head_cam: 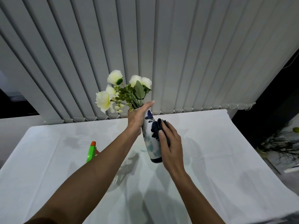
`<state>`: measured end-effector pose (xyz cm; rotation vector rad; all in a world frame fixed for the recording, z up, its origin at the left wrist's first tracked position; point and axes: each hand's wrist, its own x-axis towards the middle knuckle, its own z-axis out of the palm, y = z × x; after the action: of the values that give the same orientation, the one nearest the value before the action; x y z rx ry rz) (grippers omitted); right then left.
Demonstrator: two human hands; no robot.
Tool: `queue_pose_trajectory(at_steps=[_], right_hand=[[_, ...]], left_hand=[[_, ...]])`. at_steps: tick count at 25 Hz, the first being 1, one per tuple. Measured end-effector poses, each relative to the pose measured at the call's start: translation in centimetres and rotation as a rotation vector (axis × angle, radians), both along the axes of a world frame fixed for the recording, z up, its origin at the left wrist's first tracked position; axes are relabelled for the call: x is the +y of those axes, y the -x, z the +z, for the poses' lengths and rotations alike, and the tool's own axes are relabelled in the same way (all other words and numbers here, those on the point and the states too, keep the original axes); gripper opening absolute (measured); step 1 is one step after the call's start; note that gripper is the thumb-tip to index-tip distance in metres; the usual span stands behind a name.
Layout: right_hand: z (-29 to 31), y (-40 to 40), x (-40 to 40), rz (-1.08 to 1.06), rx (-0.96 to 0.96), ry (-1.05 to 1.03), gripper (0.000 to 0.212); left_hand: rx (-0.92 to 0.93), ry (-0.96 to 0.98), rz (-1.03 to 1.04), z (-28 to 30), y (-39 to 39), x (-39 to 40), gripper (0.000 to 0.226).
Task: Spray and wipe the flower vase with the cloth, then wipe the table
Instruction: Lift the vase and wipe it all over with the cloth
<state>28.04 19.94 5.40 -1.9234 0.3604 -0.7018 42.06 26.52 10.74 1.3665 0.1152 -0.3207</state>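
A blue-and-white flower vase [150,139] is held tilted over the tabletop [210,143] at frame centre, white flowers [113,94] leaning toward 11 o'clock. The left hand [137,118] wraps its fingers round the vase neck; the right hand [170,143], at 3 o'clock of the vase, presses a dark cloth [157,126] to the vase body w/ fingers curled over it. A green spray bottle [91,151] stands at 9 o'clock, partly behind the left forearm. Vertical blinds [161,54] hang behind.
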Motion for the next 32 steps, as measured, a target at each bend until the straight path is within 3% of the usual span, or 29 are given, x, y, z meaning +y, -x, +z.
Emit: queue_pose_trajectory(at_steps=[4, 7, 10, 13, 16, 19, 22, 23, 25, 28, 29, 32], right_hand=[[-0.4, 0.9, 1.4, 0.048, -0.110, 0.442, 0.044], [-4.0, 3.0, 1.4, 0.046, -0.196, 0.647, 0.037], [-5.3, 4.0, 0.5, -0.002, -0.206, 0.513, 0.043], [-3.5, 3.1, 0.4, -0.055, -0.149, 0.183, 0.045], [-0.5, 0.4, -0.7, -0.015, -0.114, -0.107, 0.040], [2.5, -1.9, -1.2, 0.078, -0.078, -0.199, 0.038], [3.1, -1.8, 0.0, 0.049, -0.083, 0.080, 0.043], [2.6, -1.2, 0.5, 0.029, -0.115, 0.231, 0.042], [0.5, -0.1, 1.4, 0.023, -0.199, 0.464, 0.038], [-3.2, 2.0, 2.4, 0.003, -0.229, 0.608, 0.034], [-3.8, 2.4, 2.4, 0.002, -0.231, 0.621, 0.034], [-2.9, 1.8, 1.7, -0.001, -0.249, 0.621, 0.031]], left_hand=[[-0.030, 0.050, 0.024, 0.9, -0.1, 0.0, 0.029], [-0.015, 0.019, -0.007, 1.2, -1.0, 0.8, 0.037], [0.019, -0.001, -0.041, 1.1, -1.3, 1.2, 0.040], [-0.004, 0.038, -0.092, 1.3, -0.9, 1.0, 0.029], [-0.044, 0.077, -0.172, 1.0, -0.5, 0.4, 0.037], [-0.061, 0.139, -0.268, 0.6, 0.2, 0.0, 0.034], [0.014, 0.195, -0.297, 1.0, 0.7, 0.1, 0.019], [0.026, 0.196, -0.266, 1.1, 0.4, 0.2, 0.027], [-0.003, 0.158, -0.170, 0.9, -1.0, 0.4, 0.065], [-0.016, 0.066, -0.109, 0.4, -2.2, 0.7, 0.099], [-0.024, 0.061, -0.107, 0.4, -2.4, 0.9, 0.098], [-0.052, 0.103, -0.169, 1.0, -1.9, 0.9, 0.067]])
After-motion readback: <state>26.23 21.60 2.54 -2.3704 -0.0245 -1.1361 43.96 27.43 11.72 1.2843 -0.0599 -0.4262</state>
